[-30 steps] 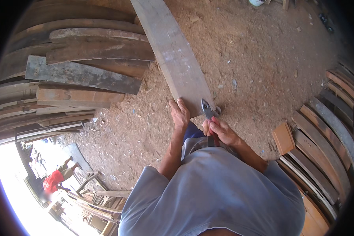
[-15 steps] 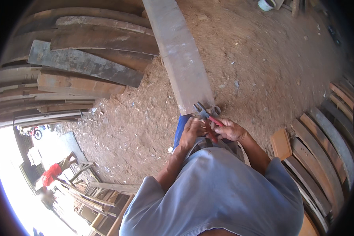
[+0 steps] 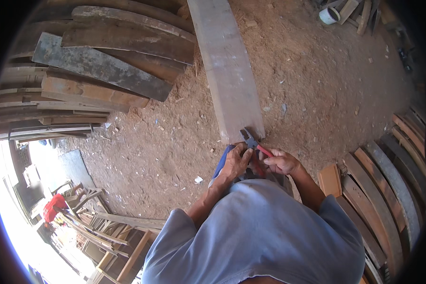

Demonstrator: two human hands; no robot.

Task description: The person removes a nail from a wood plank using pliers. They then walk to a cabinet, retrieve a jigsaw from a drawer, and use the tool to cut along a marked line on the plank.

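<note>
A pair of pliers (image 3: 251,140) with a dark metal head and red handles is held close in front of my waist, its head pointing away from me. My right hand (image 3: 281,162) is closed round one red handle. My left hand (image 3: 235,164) is closed beside the pliers' pivot, its thumb against the tool; its other fingers are partly hidden. The second red handle runs down between my hands. Just beyond the pliers lies the near end of a long, pale wooden plank (image 3: 234,85), which stretches away from me.
Stacked boards (image 3: 128,40) fill the far left, and more boards (image 3: 378,175) stand at the right. A white bucket (image 3: 329,15) sits at the far right by wood scraps. Wood chips litter the dirt floor (image 3: 165,156). At the lower left, a person in red (image 3: 55,207) is near piled timber.
The view has shifted a little, so the plank and bucket sit further right. My left hand has moved up against the pliers' pivot, its thumb now beside the head. My right hand keeps its handle.
</note>
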